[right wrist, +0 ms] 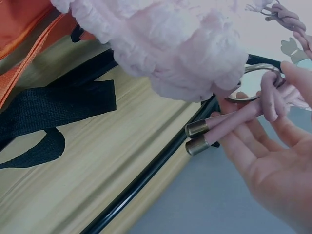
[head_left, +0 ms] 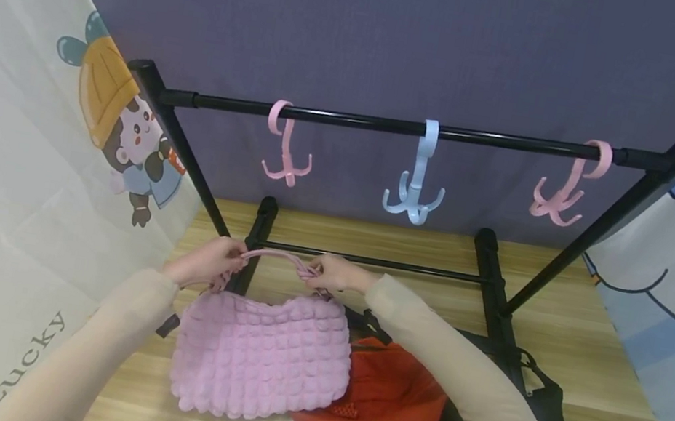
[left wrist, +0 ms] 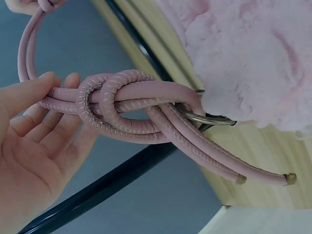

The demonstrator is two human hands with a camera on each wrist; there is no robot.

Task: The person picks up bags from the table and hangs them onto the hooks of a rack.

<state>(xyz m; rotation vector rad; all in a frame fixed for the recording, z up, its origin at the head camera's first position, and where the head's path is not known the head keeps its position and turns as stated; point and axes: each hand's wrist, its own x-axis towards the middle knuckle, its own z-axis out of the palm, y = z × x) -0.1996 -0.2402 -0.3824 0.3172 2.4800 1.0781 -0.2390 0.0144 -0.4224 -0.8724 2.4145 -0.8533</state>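
A pink puffy handbag hangs from its knotted handle, held between both hands. My left hand grips the handle's left end; in the left wrist view, thumb and fingers pinch the doubled cord beside a large knot. At the other end, my right hand holds the handle near its knot. Close to that hand in the right wrist view are a metal ring and two metal-tipped cord ends. The handbag partly covers an orange bag.
A black rack's top bar carries a pink hook, a blue hook and another pink hook. A black bag lies at the right, partly behind my right sleeve. Printed cloths stand at both sides.
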